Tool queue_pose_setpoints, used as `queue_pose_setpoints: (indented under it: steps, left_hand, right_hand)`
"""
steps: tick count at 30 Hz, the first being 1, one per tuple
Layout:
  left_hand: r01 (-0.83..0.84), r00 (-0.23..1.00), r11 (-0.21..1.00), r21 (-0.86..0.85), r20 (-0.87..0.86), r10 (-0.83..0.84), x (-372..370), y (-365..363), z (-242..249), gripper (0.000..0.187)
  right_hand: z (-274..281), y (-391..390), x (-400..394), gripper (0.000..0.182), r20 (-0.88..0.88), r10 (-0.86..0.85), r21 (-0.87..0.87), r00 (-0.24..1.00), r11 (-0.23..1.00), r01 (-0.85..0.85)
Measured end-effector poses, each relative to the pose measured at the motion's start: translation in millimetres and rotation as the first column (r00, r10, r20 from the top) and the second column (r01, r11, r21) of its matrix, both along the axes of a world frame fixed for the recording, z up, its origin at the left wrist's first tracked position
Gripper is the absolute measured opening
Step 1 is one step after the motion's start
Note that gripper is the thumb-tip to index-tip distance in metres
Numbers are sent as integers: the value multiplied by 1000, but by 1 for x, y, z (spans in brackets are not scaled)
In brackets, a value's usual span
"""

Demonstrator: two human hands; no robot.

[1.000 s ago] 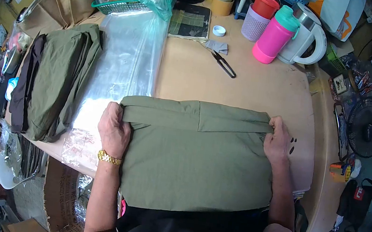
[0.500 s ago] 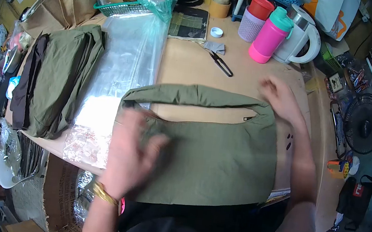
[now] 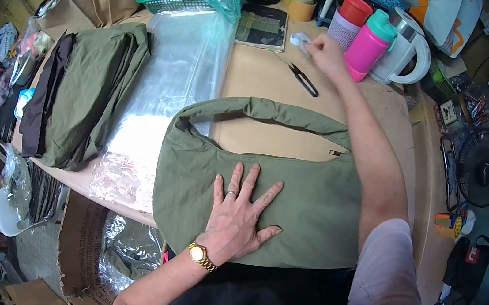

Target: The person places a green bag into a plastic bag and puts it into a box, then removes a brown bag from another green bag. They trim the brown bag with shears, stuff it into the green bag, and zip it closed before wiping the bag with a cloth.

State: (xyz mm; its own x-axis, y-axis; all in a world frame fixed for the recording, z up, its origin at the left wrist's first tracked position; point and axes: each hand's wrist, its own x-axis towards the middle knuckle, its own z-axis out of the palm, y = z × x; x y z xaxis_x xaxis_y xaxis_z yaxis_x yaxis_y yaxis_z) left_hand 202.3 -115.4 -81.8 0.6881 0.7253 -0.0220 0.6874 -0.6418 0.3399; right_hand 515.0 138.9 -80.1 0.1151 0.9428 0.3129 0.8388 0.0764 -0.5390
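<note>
An olive green shoulder bag (image 3: 305, 210) lies flat at the table's near edge, its strap arched away from me and a zipper pull showing at the right of its opening. My left hand (image 3: 239, 216) rests on the front of the bag with its fingers spread. Stretched out to the far side, my right hand (image 3: 327, 52) pinches a small grey cloth (image 3: 301, 41), close to the pink bottle. Black thread snips (image 3: 304, 81) lie on the table just below that hand.
Folded green and dark fabric (image 3: 82, 94) lies at the left beside clear plastic sheets (image 3: 174, 75). At the back stand a green basket (image 3: 174, 6), a dark notebook (image 3: 262, 28), a pink bottle (image 3: 366, 48), a red cup (image 3: 355, 9) and a white kettle (image 3: 400, 49).
My left hand has come down flat onto the bag. My right hand has moved away from beside the strap to the back and taken hold of the grey cloth. The view has shifted slightly.
</note>
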Motion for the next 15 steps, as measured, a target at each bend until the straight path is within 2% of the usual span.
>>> queue_pose_setpoints:
  steps: [1,2,3,5,6,7,9,10,12,15]
  left_hand:
    - [-4,1000,1000,-4,4,4,1,1,3,82]
    - [-9,1000,1000,-6,-29,9,3,2,6,83]
    - [-14,998,1000,-8,-60,14,5,3,10,84]
    - [-17,996,999,-30,-92,14,8,6,15,86]
    - [-14,991,999,-49,-133,7,10,7,17,87]
    - [-21,992,999,-50,-129,14,11,8,17,87]
    - [-22,987,999,-29,-160,17,12,7,17,88]
    - [-22,987,999,-25,-158,17,11,7,16,88]
    - [-26,987,999,-22,-159,22,10,6,15,87]
    - [-18,991,1000,-16,-130,16,9,5,12,86]
  right_hand:
    - [19,-12,-3,12,-343,3,-75,939,997,-31]
    - [31,-34,-7,11,-486,177,-85,856,965,-247]
    - [42,-63,-15,13,-615,323,-62,719,890,-452]
    - [57,-119,-44,18,-651,402,-170,643,749,-640]
    - [61,-144,-63,18,-612,391,-241,688,736,-633]
    - [61,-163,-74,12,-294,488,-293,822,772,-563]
    - [40,-187,-94,11,-94,535,-171,840,822,-543]
    - [21,-196,-101,11,-91,535,-170,840,823,-542]
    - [-15,-209,-109,14,285,566,84,773,789,-608]
    - [-11,-225,-97,12,377,474,126,796,825,-551]
